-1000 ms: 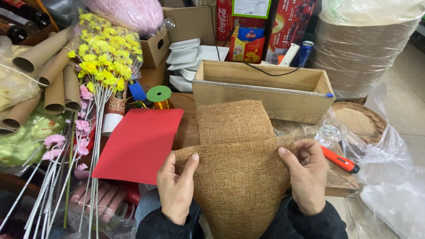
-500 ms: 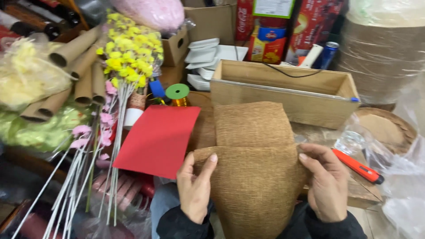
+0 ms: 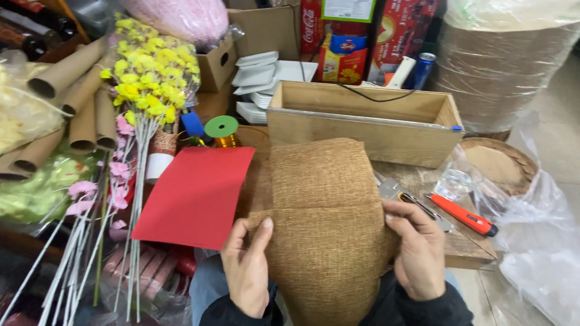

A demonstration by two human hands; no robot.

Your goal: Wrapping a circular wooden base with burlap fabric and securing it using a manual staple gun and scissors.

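A: Burlap (image 3: 326,223) lies folded on the bench edge, beside the red card (image 3: 196,196). Left hand (image 3: 248,274) and right hand (image 3: 417,250) each pinch a side of the fold.
B: Step: creasing, I judge. Next calls for even pressure.
A: Wooden box (image 3: 362,121): only a black cord visible.

Red card sheet (image 3: 196,194), wooden box (image 3: 362,121), orange utility knife (image 3: 462,215), yellow artificial flowers (image 3: 150,75).
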